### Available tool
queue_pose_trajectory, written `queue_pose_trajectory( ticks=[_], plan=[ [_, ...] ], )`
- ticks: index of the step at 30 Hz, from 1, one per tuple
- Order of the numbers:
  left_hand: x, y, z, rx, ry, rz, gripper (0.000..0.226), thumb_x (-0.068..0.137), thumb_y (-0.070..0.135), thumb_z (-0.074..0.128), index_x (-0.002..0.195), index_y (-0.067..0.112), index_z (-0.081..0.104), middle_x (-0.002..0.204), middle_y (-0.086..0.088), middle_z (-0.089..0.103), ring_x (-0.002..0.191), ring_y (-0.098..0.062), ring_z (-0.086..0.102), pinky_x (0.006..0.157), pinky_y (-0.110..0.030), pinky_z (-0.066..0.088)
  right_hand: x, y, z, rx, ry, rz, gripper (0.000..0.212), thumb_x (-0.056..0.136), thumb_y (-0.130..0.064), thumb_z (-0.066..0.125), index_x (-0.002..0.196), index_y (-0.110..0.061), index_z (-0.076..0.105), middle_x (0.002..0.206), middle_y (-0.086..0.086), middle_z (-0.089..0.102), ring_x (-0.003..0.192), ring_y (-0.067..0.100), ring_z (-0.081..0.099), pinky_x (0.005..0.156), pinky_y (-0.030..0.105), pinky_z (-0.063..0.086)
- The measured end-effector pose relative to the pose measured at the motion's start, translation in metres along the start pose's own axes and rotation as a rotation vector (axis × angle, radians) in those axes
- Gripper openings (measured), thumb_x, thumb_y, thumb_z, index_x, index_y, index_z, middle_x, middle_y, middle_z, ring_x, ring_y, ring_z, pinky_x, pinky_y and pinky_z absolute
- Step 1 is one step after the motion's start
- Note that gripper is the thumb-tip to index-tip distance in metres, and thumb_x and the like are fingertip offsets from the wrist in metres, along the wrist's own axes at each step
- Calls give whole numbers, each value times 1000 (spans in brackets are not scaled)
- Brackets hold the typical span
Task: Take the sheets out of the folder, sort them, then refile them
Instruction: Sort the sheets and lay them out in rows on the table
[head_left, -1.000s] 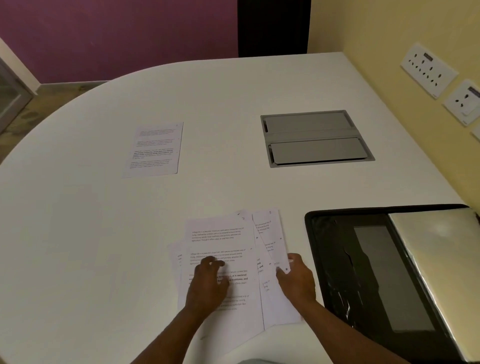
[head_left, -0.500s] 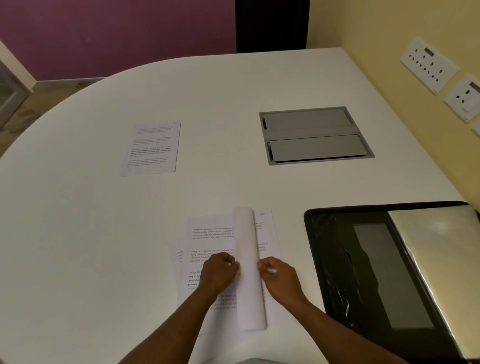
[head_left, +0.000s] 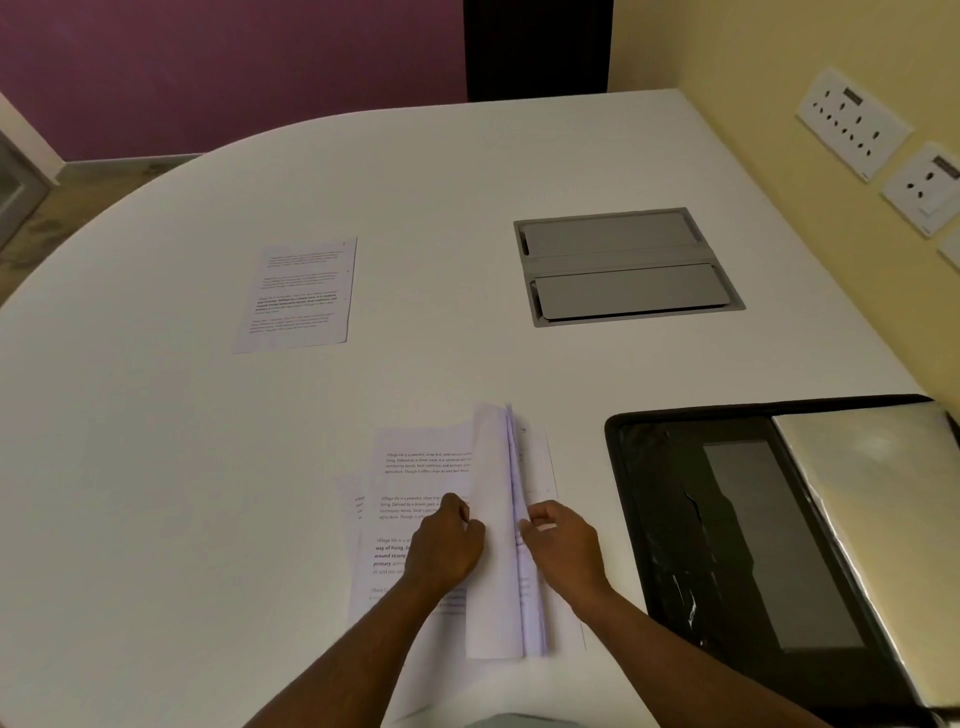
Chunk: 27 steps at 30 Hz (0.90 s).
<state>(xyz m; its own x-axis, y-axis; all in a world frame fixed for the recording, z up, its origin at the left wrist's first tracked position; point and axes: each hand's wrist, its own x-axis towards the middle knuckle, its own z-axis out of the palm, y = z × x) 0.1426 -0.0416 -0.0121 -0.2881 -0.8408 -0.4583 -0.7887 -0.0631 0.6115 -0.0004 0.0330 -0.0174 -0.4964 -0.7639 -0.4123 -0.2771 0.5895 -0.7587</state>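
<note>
A loose stack of printed sheets lies on the white table near its front edge. A few sheets are lifted up on edge in the middle of the stack, curled over to the left. My left hand rests on the stack and touches the lifted sheets from the left. My right hand pinches their edge from the right. A single printed sheet lies apart, farther back on the left. The open black folder lies to the right.
A grey cable hatch is set into the table at the back right. A silver panel lies on the folder's right half. Wall sockets are on the yellow wall at the right.
My right hand has lifted the right-hand sheets off the stack and swung them up and to the left. My left hand has shifted right to meet them.
</note>
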Motion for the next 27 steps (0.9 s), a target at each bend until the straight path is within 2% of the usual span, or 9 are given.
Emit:
queue_pose_trajectory(
  ticks=[3,6,10,12,14,16,19,23,27],
  plan=[
    [0,4,7,68,3,20,38,95,41,50,123,17,41,109,-5,64,93,-24,64,83,-35,52,-4,-5,5,62,-76,-64,27,91,-32,64,116,-22,65,106,-12,64,94,3,60,70,2,43],
    [0,6,14,108,6,54,67,97,51,43,151,21,16,137,-9,55,117,-29,59,98,-37,45,-4,-2,8,47,-95,-73,27,93,-29,62,118,-20,65,109,-9,67,97,5,62,77,5,47],
    [-2,5,17,115,-22,193,79,99,38,45,151,35,-15,146,-10,45,98,-21,64,90,-32,50,-3,4,5,34,-103,-18,27,95,-25,59,121,-19,65,112,-7,66,97,3,59,82,8,46],
    [-4,4,17,206,-15,272,70,101,29,41,150,39,-9,137,-12,52,85,-15,61,81,-26,52,-4,6,5,61,-122,17,27,96,-21,59,123,-19,64,114,-7,66,101,9,62,90,20,52],
    [-6,5,19,239,3,300,49,103,38,32,151,32,25,131,-9,58,100,-18,62,86,-27,50,-4,7,5,94,-141,45,27,95,-20,59,121,-22,65,112,-7,67,100,11,64,92,32,55],
    [-8,10,20,139,9,246,54,97,60,23,117,26,60,106,0,68,95,-16,64,80,-28,49,-3,8,5,98,-183,47,25,96,-22,59,120,-24,66,107,-11,67,96,8,64,89,26,55],
    [-5,13,18,106,26,124,41,97,54,40,83,18,54,74,3,59,70,-13,57,63,-25,42,-5,9,6,20,-215,29,24,96,-20,59,119,-23,67,116,-5,67,97,4,61,80,7,46],
    [1,10,14,180,21,96,26,99,31,45,78,15,45,65,5,47,60,-10,47,59,-26,39,-9,9,6,-100,94,133,42,90,-17,67,130,-17,54,130,6,55,114,19,56,91,25,48],
    [0,10,14,188,7,94,25,101,28,42,80,15,40,65,5,45,57,-6,41,52,-21,31,-6,6,6,63,4,359,53,90,-18,66,137,-16,41,129,9,57,98,20,61,70,21,52]
  ],
)
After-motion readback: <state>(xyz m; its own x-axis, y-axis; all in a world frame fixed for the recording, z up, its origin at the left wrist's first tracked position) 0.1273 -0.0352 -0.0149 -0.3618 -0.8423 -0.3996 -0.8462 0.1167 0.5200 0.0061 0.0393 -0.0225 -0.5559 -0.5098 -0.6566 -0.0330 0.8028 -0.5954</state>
